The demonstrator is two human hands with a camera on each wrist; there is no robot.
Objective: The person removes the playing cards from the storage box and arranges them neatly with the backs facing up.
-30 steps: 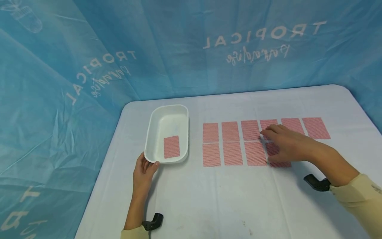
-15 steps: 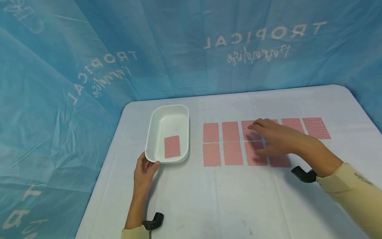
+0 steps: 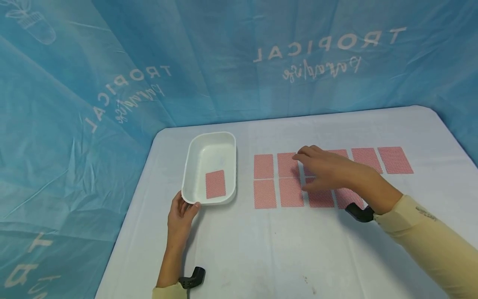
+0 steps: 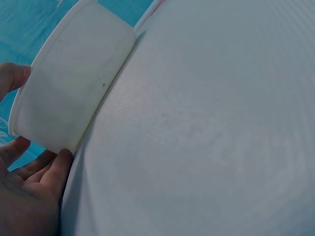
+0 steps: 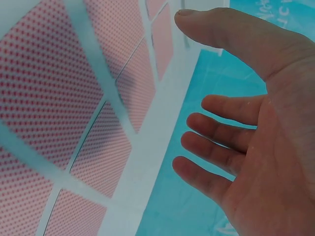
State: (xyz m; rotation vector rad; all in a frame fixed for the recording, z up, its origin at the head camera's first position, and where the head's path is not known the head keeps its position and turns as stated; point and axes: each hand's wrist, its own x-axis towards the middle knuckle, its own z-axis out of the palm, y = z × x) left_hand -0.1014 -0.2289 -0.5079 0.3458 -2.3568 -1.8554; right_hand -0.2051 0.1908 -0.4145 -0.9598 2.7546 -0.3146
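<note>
At the near left corner of a white plastic tub, my left hand grips the wall, thumb up by the rim and fingers against the outside. The left wrist view shows the tub's side and these fingers at its lower edge. Inside the tub lies one red-backed playing card. My right hand hovers over two rows of face-down playing cards, partly covering several. Its fingers are spread and relaxed with nothing between them, as the right wrist view confirms with the palm in sight.
A white cloth covers the table. Blue printed curtains hang close behind and along the left side. Two more cards in the far row, one of them the rightmost card, lie right of my right hand.
My right hand has moved left across the rows, from the fourth column of cards toward the second. The left hand and the tub have stayed in place.
</note>
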